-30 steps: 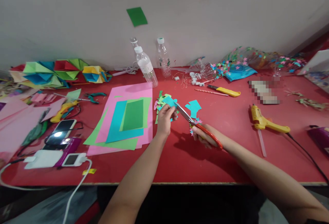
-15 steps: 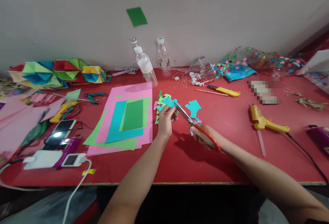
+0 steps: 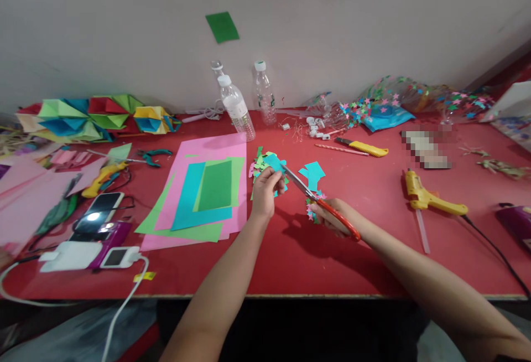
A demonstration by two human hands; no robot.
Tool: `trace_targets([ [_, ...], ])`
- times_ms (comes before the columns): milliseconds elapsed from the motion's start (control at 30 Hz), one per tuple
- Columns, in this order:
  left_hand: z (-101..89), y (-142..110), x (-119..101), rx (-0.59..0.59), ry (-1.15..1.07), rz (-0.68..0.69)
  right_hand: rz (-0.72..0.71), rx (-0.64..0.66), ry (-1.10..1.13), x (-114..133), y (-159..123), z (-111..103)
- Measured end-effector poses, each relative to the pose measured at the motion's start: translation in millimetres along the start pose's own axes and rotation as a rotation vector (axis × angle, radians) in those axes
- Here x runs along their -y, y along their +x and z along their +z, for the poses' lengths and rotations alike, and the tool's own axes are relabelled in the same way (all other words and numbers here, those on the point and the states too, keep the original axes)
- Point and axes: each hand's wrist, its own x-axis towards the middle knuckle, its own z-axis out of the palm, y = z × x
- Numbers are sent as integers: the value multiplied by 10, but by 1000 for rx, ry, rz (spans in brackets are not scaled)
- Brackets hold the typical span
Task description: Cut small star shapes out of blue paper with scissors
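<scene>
My left hand [image 3: 265,187] pinches a small piece of blue paper [image 3: 273,162] between thumb and fingers, just over the table. My right hand [image 3: 334,215] is closed around the red handles of a pair of scissors [image 3: 299,184], whose blade tips meet the edge of that paper. Beneath the left hand lies a heap of green, pink and blue paper scraps [image 3: 259,161]. Beyond the scissors rest blue paper offcuts [image 3: 315,175]. A pile of small paper stars [image 3: 311,210] sits partly hidden by my right hand.
Coloured paper sheets [image 3: 157,229] lie stacked to the left. Plastic bottles [image 3: 237,110] stand along the wall. A yellow utility knife [image 3: 367,147] is behind my right hand, a yellow glue gun [image 3: 433,201] farther right. A power bank with cable [image 3: 120,257] sits front left.
Both hands stay in nearly the same place, with slight shifts of the blue paper and scissors. The scissors' handles dip a little, then return. Nothing is let go.
</scene>
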Motion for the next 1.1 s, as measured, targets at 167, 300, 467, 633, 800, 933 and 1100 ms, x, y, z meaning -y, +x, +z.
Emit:
trace_targets([
  [167, -16, 33, -68, -46, -20, 38, 9, 0, -30, 47, -21, -24],
  [300, -19, 47, -89, -90, -52, 49, -12, 12, -19, 46, -18, 0],
  [467, -3, 37, -48, -12, -92, -73, -22, -19, -2, -11, 23, 39],
  [633, -8, 51, -37, -50, -115, -72, -39, 3, -34, -29, 33, 27],
  [800, -55, 79, -48, -41, -5, 29, -102, 20, -97, -15, 36, -11],
  [933, -96, 97, -48, -32, 113, 70, -119, 37, -147, -29, 38, -31],
  [1100, -128, 101, -43, 19, 180, 117, -131, 52, -162, -5, 0, -57],
])
